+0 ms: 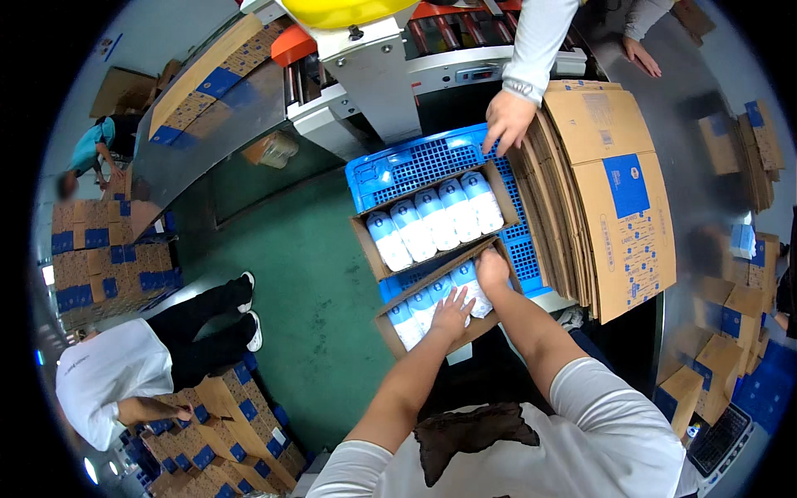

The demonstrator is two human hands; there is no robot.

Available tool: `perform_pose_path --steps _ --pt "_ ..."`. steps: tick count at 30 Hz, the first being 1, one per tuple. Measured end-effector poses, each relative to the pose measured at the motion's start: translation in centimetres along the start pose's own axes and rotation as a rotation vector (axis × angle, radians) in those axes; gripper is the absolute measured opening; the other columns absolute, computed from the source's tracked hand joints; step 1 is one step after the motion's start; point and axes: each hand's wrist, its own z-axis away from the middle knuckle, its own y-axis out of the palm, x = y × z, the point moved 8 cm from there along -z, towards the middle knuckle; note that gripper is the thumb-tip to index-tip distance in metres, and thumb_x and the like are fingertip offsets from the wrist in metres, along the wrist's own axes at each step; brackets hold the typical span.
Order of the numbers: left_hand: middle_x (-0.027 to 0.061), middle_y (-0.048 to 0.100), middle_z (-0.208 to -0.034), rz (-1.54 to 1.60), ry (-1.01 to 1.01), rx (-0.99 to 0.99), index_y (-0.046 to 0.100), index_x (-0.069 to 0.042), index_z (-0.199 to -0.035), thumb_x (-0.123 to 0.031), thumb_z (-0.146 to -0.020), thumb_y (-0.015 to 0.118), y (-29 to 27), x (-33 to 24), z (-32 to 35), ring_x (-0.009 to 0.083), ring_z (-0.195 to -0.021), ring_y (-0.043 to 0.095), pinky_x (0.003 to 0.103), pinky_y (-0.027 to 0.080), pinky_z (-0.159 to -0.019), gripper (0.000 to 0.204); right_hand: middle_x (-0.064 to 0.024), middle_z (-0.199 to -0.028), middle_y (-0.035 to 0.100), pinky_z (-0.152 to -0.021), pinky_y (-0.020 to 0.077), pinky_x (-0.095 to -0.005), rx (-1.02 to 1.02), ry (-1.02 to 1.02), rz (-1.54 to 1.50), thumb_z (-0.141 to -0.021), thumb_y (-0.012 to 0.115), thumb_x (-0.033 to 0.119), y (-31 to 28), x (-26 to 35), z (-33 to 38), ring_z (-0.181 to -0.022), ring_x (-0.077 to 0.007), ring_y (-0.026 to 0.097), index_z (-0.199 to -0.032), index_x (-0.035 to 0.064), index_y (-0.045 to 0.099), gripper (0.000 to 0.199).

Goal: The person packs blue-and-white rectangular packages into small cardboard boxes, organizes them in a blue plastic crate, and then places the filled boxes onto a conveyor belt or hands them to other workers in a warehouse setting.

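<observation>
Reaching into the near cardboard box (pixel 397 334), the left hand (pixel 452 316) is laid flat on the white bottles (pixel 415 305) packed inside, its fingers spread and pressed down on the bottle tops; the right hand (pixel 491 271) is set at the far right corner of the same box, fingers curled over the last bottle, though whether that bottle is gripped cannot be told, since the fingertips are hidden behind the box wall; much of the box's contents is covered by both hands, and its near edge is cut off by the forearms. A second open box (pixel 366 249) is seen just beyond, touching the first, with four rounded white bottles (pixel 436 217) with pale blue labels lying side by side in it; both boxes are rested on a blue plastic crate (pixel 415 162) with a gridded, perforated surface. Just beside the crate to the right, a thick stack of flattened brown cartons (pixel 618 191) with blue printed panels is leaned on edge; another person's hand (pixel 506 120), in a white sleeve, is placed on the stack's upper corner, fingers hanging loosely spread. A grey metal machine (pixel 374 75) with orange rollers is partly cut off at the top; at lower left, a crouching person (pixel 108 373) is made out among small cartons, blurred by the lens edge.
</observation>
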Motion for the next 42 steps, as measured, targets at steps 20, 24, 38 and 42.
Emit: perform_pose_path --steps 20,24,38,42 --pt "0.0118 0.048 -0.125 2.043 -0.384 0.361 0.042 -0.007 -0.128 -0.065 -0.080 0.040 1.1 1.3 3.4 0.0297 -0.114 0.047 0.047 0.040 -0.091 0.075 -0.0115 -0.066 0.046 -0.053 0.0387 -0.0361 -0.316 -0.600 -0.383 -0.068 0.060 0.003 -11.1 3.5 18.6 -0.062 -0.0303 0.049 -0.070 0.0036 0.053 0.008" --pt "0.0145 0.050 -0.122 2.149 0.085 0.487 0.044 -0.006 -0.125 -0.061 -0.079 0.047 -4.3 0.2 10.3 0.0297 -0.111 0.050 0.041 0.041 -0.093 0.071 -0.0060 -0.075 0.049 -0.060 0.0439 -0.0363 0.024 -1.272 -0.219 -0.061 0.061 0.003 -13.2 11.4 28.4 -0.071 -0.0273 0.052 -0.078 0.0088 0.054 0.020" --pt "0.0145 0.041 -0.126 1.428 0.214 -1.066 0.021 0.001 -0.133 -0.037 -0.080 0.059 -11.3 12.1 32.7 0.0246 -0.116 0.041 0.035 0.031 -0.098 0.075 -0.0136 -0.104 0.056 -0.081 0.0441 -0.0349 0.095 -0.689 -1.013 -0.067 0.076 0.032 -8.0 27.3 26.0 -0.095 -0.0225 0.055 -0.117 0.0009 0.040 0.069" --pt "0.0153 0.051 -0.113 1.408 0.067 -1.707 0.042 0.001 -0.119 -0.039 -0.084 0.054 -8.8 19.0 36.6 0.0255 -0.105 0.050 0.036 0.037 -0.090 0.056 -0.0196 -0.103 0.056 -0.081 0.0440 -0.0364 0.146 -0.727 -0.827 -0.068 0.072 0.036 -6.2 34.5 29.4 -0.095 -0.0288 0.056 -0.117 0.0003 0.039 0.070"
